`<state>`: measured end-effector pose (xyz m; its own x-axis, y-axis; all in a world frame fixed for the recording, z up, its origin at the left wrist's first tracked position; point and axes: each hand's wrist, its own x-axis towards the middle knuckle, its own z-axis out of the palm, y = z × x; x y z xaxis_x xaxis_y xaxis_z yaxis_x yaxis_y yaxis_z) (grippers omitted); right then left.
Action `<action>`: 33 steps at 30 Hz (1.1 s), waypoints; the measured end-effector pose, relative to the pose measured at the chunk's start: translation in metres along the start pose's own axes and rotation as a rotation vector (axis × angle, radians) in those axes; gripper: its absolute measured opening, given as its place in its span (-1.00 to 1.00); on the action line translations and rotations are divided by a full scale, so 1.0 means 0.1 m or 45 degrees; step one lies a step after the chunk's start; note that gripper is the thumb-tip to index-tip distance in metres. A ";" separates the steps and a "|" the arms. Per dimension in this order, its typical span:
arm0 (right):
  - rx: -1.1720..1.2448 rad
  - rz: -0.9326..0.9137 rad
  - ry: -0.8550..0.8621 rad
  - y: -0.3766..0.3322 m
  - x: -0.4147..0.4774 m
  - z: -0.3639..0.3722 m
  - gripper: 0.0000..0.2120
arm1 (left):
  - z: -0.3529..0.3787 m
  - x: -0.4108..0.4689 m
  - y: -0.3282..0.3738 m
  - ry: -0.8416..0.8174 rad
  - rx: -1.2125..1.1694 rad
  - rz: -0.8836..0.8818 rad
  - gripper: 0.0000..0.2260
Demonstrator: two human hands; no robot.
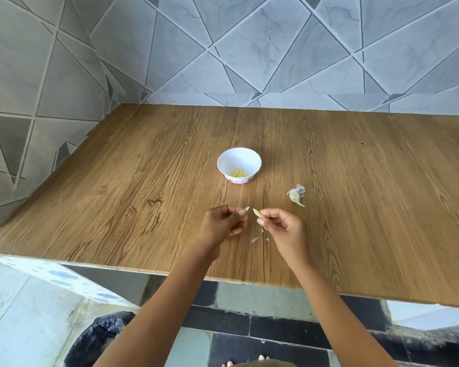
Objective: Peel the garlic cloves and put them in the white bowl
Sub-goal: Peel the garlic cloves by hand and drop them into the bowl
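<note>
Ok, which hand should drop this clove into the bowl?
Right, probably: the right hand pinches the clove, with the bowl just ahead. The left hand holds only a skin scrap.

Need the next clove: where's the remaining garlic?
In the head view the remaining garlic lies on the table, near-right of the white bowl, beyond the right hand.

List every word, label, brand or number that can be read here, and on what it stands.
None can be read.
The white bowl has a pink band at its base, too small and blurred to tell if it holds letters.
The wooden table, tiled wall and black bag show no writing.
</note>
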<state>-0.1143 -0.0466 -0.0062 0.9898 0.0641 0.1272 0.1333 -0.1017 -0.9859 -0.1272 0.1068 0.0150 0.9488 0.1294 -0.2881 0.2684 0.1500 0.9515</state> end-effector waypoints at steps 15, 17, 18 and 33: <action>0.012 0.042 -0.090 0.01 0.02 -0.09 -0.79 | 0.07 0.02 0.11 -0.154 0.436 0.230 -0.85; 0.019 0.052 -0.108 0.00 0.02 -0.08 -0.83 | 0.05 0.04 0.12 -0.208 0.438 0.224 -0.90; 0.030 0.063 -0.108 -0.01 0.02 -0.08 -0.85 | 0.04 0.04 0.13 -0.216 0.418 0.212 -0.91; -0.751 -0.310 -0.028 0.12 -0.11 -0.09 -0.73 | -0.27 0.48 0.14 0.497 1.104 0.297 -0.95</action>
<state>-0.1233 -0.0573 -0.0190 0.9272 0.1744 0.3316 0.3660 -0.6109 -0.7020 -0.0823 0.1413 0.0122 0.9138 0.4029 0.0507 0.2581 -0.6727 0.6934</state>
